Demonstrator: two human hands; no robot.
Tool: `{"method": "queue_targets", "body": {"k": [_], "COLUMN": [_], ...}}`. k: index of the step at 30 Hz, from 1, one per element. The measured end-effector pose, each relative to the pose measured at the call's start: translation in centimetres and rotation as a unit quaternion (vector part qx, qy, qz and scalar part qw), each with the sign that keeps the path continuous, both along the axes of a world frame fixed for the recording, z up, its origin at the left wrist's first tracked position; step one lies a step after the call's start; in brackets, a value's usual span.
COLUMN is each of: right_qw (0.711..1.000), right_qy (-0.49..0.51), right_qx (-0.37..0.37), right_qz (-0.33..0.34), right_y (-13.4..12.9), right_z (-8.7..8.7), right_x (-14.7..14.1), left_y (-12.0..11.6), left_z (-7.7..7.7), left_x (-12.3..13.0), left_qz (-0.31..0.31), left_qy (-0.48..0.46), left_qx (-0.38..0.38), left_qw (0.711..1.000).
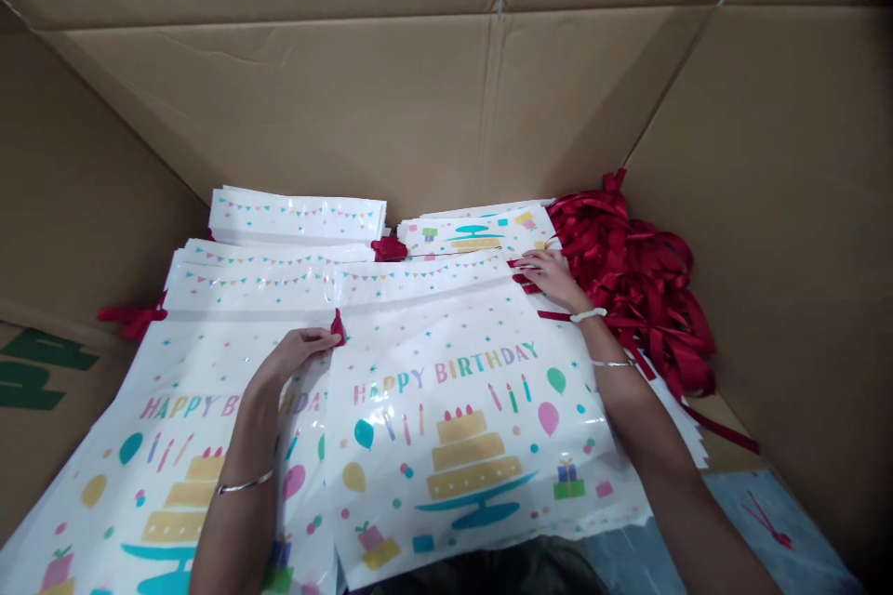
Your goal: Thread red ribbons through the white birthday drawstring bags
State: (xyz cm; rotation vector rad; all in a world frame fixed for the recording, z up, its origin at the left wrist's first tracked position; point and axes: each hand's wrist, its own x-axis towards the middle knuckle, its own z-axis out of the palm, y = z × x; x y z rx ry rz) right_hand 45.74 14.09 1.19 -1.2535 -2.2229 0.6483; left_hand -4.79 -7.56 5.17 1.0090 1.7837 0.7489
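Observation:
A white plastic drawstring bag [481, 344] printed "Happy Birthday" with a cake lies flat in front of me. At its upper left edge my left hand [303, 353] is closed, pinching a bunched end of red ribbon [338, 325]. My right hand [551, 277] lies at the bag's upper right edge, its fingers pointing left around red ribbon [528, 287]; the thumb is hidden. A thin dark rod or wire [453, 253] runs across just above the bag's top edge. Whether my right hand holds it, I cannot tell.
Matching printed bags [188, 335] with red ribbon ends [136, 320] lie stacked on the left. More bags [481, 225] lie behind. A heap of red ribbons [628, 270] sits at the right. Tall cardboard walls [349, 102] enclose the area. A small red item [779, 539] lies lower right.

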Motion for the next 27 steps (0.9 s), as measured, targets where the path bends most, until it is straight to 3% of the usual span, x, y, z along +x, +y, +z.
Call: {"method": "queue_targets", "body": {"k": [3,6,11,17,19,22,27], "right_qw": [0.990,0.971,0.960,0.949,0.953,0.961,0.957], "right_qy": [-0.118,-0.197,-0.213,-0.186,-0.174,-0.167,-0.187], "right_qx": [0.052,0.051,0.065,0.096,0.085,0.055,0.058], "right_qz": [0.053,0.128,0.167,0.236,0.232,0.212,0.214], "right_y": [-1.0,-2.1,-3.5,-5.7,-6.6,-7.4,-8.0], "right_z": [1.0,1.4,0.8,0.7,0.6,0.1,0.1], "right_x": [-3.0,-6.4,-12.2,-22.5,-25.3,-27.3,-27.9], "left_y": [0.0,0.0,-0.1,0.0,0.0,0.1,0.1], "left_z": [-0.1,-0.2,-0.5,0.3,0.6,0.7,0.2], "left_x": [-0.2,-0.4,-0.5,0.3,0.6,0.8,0.5], "left_qz": [0.003,0.003,0.006,0.009,0.012,0.005,-0.010], "left_qy": [-0.008,-0.011,-0.006,0.009,0.007,0.010,0.010], "left_qx": [-0.009,-0.017,-0.002,0.028,0.015,0.006,0.008], "left_qw": [1.000,1.000,1.000,1.000,1.000,1.000,1.000]}}
